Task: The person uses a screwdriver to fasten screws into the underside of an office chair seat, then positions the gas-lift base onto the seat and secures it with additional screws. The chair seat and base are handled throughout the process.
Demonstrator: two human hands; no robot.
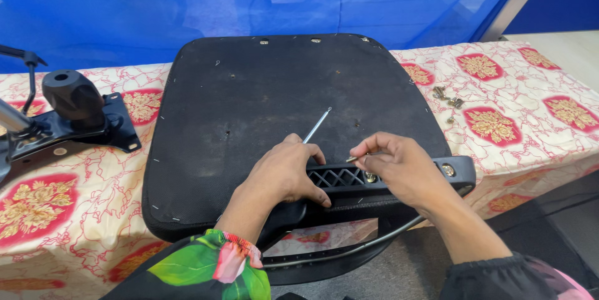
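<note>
A black upside-down chair seat [262, 106] lies on the table. A black plastic armrest bracket [387, 183] rests along its near edge. My left hand [284, 172] presses on the bracket and holds a thin metal hex key [317, 125] that points away over the seat. My right hand [399, 166] pinches a small bolt [353, 158] between thumb and fingers just above the bracket. Another bolt with a washer [448, 169] sits in the bracket's right end.
A black chair tilt mechanism with a knob [78, 110] lies at the left on the patterned red and cream tablecloth [530, 106]. Several loose bolts [446, 97] lie at the right. A blue sheet hangs behind. A black curved armrest tube [349, 251] hangs below the table edge.
</note>
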